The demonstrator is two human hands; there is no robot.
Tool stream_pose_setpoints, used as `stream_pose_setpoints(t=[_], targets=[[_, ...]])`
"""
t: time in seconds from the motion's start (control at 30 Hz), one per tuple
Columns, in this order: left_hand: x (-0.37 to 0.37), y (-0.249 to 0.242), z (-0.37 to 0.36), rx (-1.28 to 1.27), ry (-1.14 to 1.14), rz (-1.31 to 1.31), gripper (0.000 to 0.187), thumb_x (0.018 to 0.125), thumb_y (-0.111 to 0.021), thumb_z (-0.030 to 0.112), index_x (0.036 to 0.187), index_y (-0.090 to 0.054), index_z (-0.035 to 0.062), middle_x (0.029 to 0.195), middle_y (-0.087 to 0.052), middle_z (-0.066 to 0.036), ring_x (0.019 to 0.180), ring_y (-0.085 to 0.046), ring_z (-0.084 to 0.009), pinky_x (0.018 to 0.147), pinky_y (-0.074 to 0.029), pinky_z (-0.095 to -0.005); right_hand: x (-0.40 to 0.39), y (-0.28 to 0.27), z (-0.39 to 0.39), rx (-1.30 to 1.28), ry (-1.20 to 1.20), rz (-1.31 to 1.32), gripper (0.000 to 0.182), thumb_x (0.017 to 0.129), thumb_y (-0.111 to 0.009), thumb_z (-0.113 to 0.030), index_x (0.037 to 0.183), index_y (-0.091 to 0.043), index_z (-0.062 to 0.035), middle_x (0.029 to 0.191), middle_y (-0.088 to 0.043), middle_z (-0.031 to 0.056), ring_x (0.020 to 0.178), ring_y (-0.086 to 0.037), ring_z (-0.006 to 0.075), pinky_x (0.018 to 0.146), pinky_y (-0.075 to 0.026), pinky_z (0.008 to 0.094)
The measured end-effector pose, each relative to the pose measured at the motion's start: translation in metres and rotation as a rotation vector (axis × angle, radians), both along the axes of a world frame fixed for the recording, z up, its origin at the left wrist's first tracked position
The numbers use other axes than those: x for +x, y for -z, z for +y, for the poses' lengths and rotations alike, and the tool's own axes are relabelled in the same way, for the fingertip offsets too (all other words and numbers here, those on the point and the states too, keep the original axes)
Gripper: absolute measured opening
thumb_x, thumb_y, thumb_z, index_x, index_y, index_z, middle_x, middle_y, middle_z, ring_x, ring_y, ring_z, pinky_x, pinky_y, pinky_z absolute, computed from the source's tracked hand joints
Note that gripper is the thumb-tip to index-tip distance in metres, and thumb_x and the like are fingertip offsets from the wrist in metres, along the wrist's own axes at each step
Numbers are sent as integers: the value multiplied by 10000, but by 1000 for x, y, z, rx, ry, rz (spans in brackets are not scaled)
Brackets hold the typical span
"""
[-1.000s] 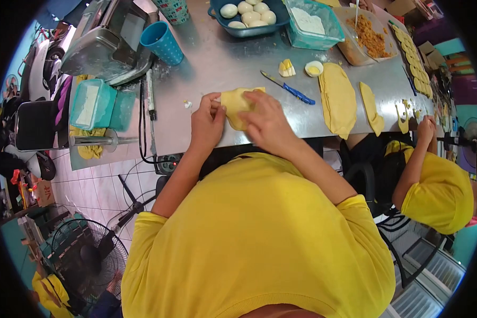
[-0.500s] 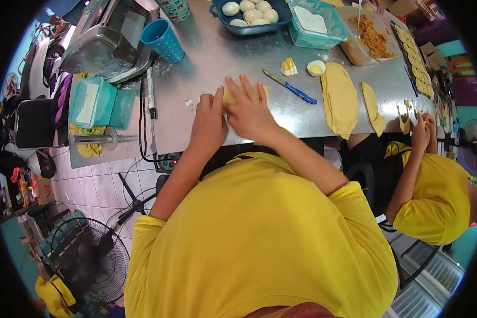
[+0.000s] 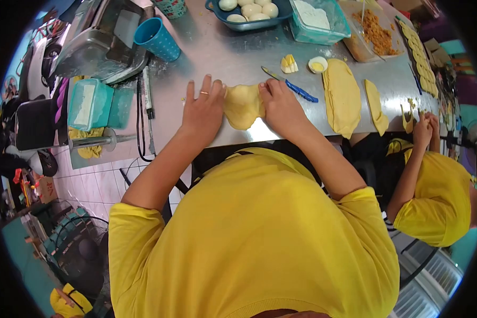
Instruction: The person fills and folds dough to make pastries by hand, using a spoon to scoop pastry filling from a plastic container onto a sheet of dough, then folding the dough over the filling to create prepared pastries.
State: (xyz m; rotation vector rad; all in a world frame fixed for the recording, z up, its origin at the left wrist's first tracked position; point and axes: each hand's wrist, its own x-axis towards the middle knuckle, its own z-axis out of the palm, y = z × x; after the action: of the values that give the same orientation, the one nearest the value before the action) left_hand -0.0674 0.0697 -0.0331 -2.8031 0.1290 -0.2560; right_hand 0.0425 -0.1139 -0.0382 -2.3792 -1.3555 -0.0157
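Observation:
A small flattened piece of yellow dough [image 3: 243, 108] lies on the metal table in front of me, its near edge close to the table edge. My left hand [image 3: 202, 108] grips its left edge by the thumb side, with the other fingers spread over the table. At the opposite edge, my right hand [image 3: 285, 108] pinches the dough with bent fingers. Just beyond the right hand lies a blue-handled knife [image 3: 301, 91]. Near it are cut egg wedges [image 3: 289, 64] and an egg half [image 3: 317, 65]. A larger folded dough sheet [image 3: 342, 98] and a dough strip [image 3: 375, 106] rest farther right.
Boiled eggs fill a blue basin [image 3: 238, 24] at the back, beside a flour tub [image 3: 315, 34] and a container of orange filling [image 3: 373, 32]. Left stand a blue cup [image 3: 159, 40], a metal dough roller machine [image 3: 98, 42] and a teal container [image 3: 90, 103]. A co-worker [image 3: 434, 185] works at right.
My hands were together, flat over the dough; now they are apart, one at each side edge. The dough is uncovered between them.

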Motion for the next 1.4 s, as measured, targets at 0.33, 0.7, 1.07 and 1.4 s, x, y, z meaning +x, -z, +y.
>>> stream_pose_setpoints(t=[0.33, 0.7, 1.07, 1.4], targets=[[-18, -2, -4, -303, -40, -28, 349, 791, -510, 69, 1125, -610, 73, 1202, -509, -88, 1216, -430, -243, 1043, -276, -499, -16, 3, -15, 73, -59, 89, 314, 738, -549, -47, 1034, -621, 32, 1276, -452, 290, 1170, -451, 455, 984, -363, 523], [-42, 7, -23, -679, 34, -119, 330, 779, -631, 160, 1091, -620, 53, 1137, -584, -46, 1012, -511, -225, 911, -321, -406, 8, -9, -18, 260, 18, 94, 207, 724, -616, -130, 918, -676, -91, 1235, -501, 163, 1107, -470, 365, 930, -371, 476], [-41, 18, -9, -808, -20, -143, 322, 791, -621, 154, 1096, -612, 53, 1132, -585, -48, 1028, -497, -242, 931, -299, -413, 16, -3, -27, -9, 152, -113, 186, 781, -579, -54, 963, -615, -40, 874, -576, 142, 791, -591, 292, 699, -476, 389], [-35, 14, -8, -688, 13, -230, 263, 764, -648, 157, 1011, -656, 66, 1083, -616, -28, 1014, -515, -227, 936, -304, -418, -33, -31, 23, 128, 206, 662, 209, 817, -592, -158, 930, -583, 17, 726, -634, 199, 688, -618, 401, 645, -496, 441]])
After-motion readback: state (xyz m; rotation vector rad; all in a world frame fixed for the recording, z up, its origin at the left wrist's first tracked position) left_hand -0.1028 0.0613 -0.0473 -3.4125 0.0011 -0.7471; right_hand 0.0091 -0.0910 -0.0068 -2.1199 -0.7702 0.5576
